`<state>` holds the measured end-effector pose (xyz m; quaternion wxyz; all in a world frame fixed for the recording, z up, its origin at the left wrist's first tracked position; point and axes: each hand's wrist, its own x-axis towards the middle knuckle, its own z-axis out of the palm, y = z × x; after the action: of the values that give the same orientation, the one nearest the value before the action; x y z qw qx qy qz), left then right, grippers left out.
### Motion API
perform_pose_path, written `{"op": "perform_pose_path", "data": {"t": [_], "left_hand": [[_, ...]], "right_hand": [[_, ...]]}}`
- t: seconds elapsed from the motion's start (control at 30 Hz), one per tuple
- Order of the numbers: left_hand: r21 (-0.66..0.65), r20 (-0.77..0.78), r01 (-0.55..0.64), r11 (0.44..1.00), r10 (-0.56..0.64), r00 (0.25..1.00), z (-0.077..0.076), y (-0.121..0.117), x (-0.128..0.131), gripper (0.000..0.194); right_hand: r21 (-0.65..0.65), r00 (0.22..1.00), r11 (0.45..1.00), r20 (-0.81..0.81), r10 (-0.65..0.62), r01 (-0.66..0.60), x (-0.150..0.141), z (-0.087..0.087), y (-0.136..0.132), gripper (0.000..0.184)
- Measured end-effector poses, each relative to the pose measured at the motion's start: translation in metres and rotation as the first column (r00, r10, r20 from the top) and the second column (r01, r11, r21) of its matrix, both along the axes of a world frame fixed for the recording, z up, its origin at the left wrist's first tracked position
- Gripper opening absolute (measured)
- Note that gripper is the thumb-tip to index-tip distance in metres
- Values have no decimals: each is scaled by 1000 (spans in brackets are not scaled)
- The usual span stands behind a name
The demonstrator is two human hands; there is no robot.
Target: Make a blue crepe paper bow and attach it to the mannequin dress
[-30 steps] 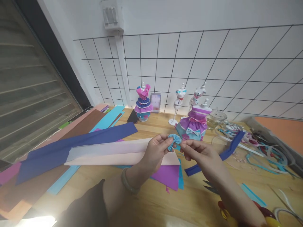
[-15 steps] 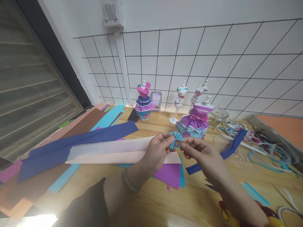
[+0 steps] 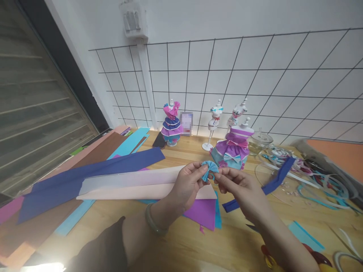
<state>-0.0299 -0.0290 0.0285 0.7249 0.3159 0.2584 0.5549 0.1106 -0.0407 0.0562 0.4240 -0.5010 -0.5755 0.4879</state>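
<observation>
A small light-blue pleated paper fan (image 3: 209, 170) is spread in a curve between my two hands, above the table. My left hand (image 3: 188, 183) pinches its left side between thumb and fingers. From the right, my right hand (image 3: 236, 185) is closed on the fan's other end, thumb against fingertips. Just behind the hands stands a small dress form in a purple and teal paper dress (image 3: 236, 147) with bows on it. Below my left wrist lie purple paper (image 3: 201, 213) and a long pale pink folded sheet (image 3: 119, 192). Scissors (image 3: 269, 257) are partly hidden under my right forearm.
Long strips of dark blue paper (image 3: 93, 173) and brown paper (image 3: 102, 153) cover the left side. Another dressed form (image 3: 171, 124), a phone (image 3: 159, 140) and a bare white form (image 3: 216, 121) stand or lie behind. Tangled ribbons (image 3: 323, 189) fill the right.
The fan looks a little wider open between my fingers. Both hands still hold it in nearly the same place; the view has tilted slightly upward.
</observation>
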Motion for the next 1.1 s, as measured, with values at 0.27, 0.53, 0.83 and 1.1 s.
{"op": "perform_pose_path", "data": {"t": [0.27,0.53,0.83,1.1], "left_hand": [[-24,22,-38,999,39,999,-5,4,-1,18],[-22,17,-50,999,50,999,-6,6,0,17],[6,-34,-56,998,56,998,-4,7,-1,19],[21,-99,-111,994,113,989,0,6,-2,20]], "right_hand": [[-134,975,989,-221,27,-58,-6,-13,3,25],[-216,940,973,-342,7,-86,-10,-18,4,23],[-200,940,975,-340,28,-101,-10,-22,5,24],[-203,971,968,-217,100,-145,-13,-24,5,28]]}}
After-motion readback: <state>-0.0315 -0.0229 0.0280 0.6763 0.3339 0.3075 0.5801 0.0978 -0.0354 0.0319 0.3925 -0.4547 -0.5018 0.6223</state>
